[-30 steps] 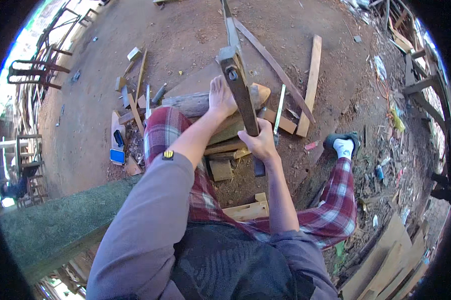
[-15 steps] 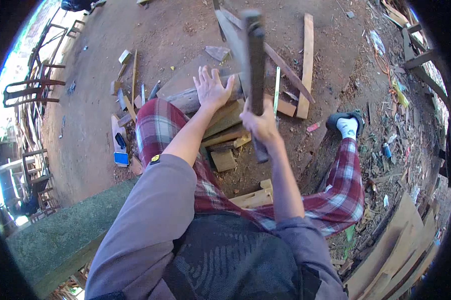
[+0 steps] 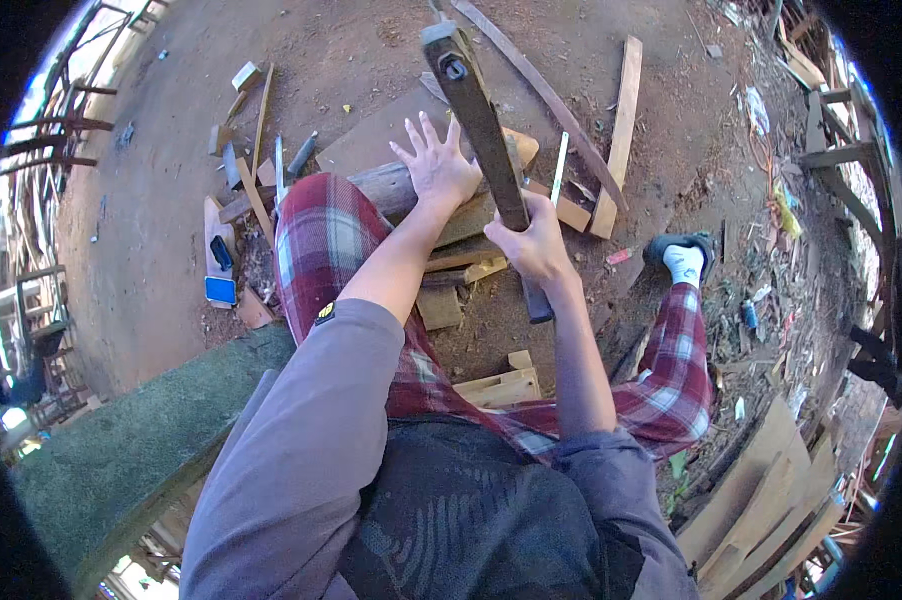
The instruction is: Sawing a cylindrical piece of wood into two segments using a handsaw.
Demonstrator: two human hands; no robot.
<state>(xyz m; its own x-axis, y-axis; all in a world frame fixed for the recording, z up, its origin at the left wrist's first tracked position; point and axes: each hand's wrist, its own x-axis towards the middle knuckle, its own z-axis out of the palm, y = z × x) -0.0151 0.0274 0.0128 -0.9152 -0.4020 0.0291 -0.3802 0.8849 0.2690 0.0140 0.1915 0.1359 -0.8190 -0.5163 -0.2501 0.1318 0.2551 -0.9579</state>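
Note:
My left hand (image 3: 441,178) rests palm down with fingers spread on a rough grey log (image 3: 379,187), which lies crosswise in front of my knee. The log's right end (image 3: 521,148) shows pale wood. My right hand (image 3: 534,240) is wrapped round the lower part of a long, dark, squared bar-like tool (image 3: 486,135), raised over the log. A bolt shows at the tool's upper end. What extends beyond that end is mostly hidden, so I cannot tell its kind. Under the log lie wooden boards and blocks (image 3: 439,306).
Offcuts and a blue-screened device (image 3: 221,291) lie by my left knee. Long wooden strips (image 3: 621,130) lie beyond the log at right. A mossy green slab (image 3: 151,440) stands at lower left. Planks (image 3: 761,490) are stacked at lower right, near scattered litter.
The tool's upper end has swung left and nearer, and its blur has gone. My left hand's fingers have spread wider on the log. The whole view has shifted slightly.

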